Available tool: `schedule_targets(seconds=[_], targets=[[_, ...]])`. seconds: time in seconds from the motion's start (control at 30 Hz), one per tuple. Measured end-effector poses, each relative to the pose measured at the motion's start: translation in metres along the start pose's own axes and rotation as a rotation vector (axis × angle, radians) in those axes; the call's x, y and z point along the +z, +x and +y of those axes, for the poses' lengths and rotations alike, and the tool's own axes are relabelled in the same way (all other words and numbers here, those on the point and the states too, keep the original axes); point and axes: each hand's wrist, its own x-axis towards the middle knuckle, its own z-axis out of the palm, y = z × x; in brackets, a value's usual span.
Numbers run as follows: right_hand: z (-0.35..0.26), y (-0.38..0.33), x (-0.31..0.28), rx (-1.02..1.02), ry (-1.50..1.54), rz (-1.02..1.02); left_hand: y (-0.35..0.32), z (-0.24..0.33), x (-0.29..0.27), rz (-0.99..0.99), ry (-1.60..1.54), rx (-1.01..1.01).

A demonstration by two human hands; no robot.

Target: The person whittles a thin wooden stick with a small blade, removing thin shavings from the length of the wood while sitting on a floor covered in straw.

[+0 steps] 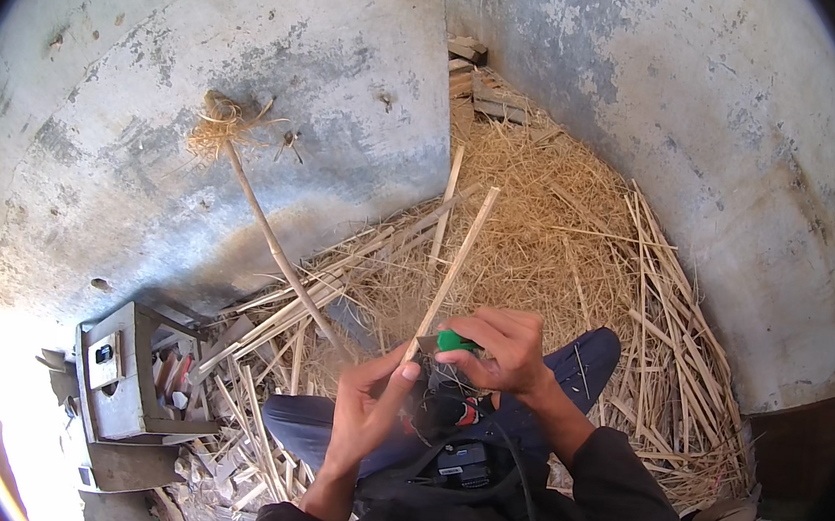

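My left hand [368,408] grips the lower end of a long split bamboo strip [457,264] that rises away from me toward the wall. My right hand [499,349] is closed on a tool with a green handle [452,341], pressed against the strip just above my left thumb. Both hands are over my lap, above my dark blue trousers [584,362]. A black device with a strap [459,455] hangs on my chest below the hands.
Straw and several bamboo strips [654,313] cover the floor in a corner of grey concrete walls [253,94]. A bamboo stick with a frayed top [260,225] leans on the left wall. A grey metal stool [120,373] stands at lower left.
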Motion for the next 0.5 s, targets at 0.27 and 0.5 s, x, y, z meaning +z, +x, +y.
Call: schedule_targets(seconds=[0.27, 0.5], targets=[[-0.0008, -0.0015, 0.0017, -0.047, -0.122, 0.049, -0.0032, -0.006, -0.0006, -0.023, -0.054, -0.029], [0.0051, -0.003, 0.0058, -0.019, -0.113, 0.125, -0.0061, -0.0073, -0.0017, -0.004, -0.019, -0.054]])
